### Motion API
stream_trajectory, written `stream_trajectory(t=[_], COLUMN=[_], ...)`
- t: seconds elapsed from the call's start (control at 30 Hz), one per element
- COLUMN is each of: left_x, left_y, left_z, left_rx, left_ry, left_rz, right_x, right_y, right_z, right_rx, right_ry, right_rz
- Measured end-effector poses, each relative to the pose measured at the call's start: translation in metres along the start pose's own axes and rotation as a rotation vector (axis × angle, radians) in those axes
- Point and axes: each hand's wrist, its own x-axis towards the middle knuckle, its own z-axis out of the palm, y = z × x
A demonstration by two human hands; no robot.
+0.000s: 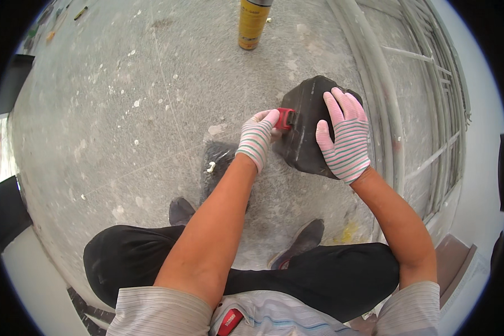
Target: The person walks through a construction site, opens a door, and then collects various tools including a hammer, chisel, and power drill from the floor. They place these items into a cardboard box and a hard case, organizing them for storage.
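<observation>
the black case [307, 126] is positioned on the concrete floor [112, 145], forward and to the right of the person. the left hand [257, 133], in a striped glove, is closed at the red latch [285, 119] on the left side of the case, thumb over it; the glove partly covers the latch. the right hand [347, 140] is open, fingers extended together and thumb apart, palm down on top of the case; it grips nothing and covers part of the top. grey metal frames [395, 112] stand near the right side of the case, limiting space there, with a white wall [479, 168] behind. a yellow can [253, 25] stands upright beyond the case, well apart. a black plastic bag [215, 182] lies left of the case, a white lump [211, 167] on it, partly behind the left forearm. shoes [302, 243] are placed nearer the person.
</observation>
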Motion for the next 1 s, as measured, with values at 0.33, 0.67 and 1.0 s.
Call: stream_trajectory(t=[0.33, 0.67, 1.0], left_x=[-0.023, -0.014, -0.017], left_y=[0.017, 0.004, 0.016], left_z=[0.009, -0.001, 0.001], left_rx=[0.036, 0.278, 0.35], left_ry=[-0.083, -0.171, -0.241], left_rz=[0.05, 0.234, 0.076], right_x=[-0.001, -0.001, -0.003], right_y=[0.002, 0.004, 0.005], right_z=[-0.001, 0.0, 0.001], right_rx=[-0.002, 0.03, 0.041], right_ry=[-0.004, 0.022, 0.046], right_rz=[0.014, 0.011, 0.022])
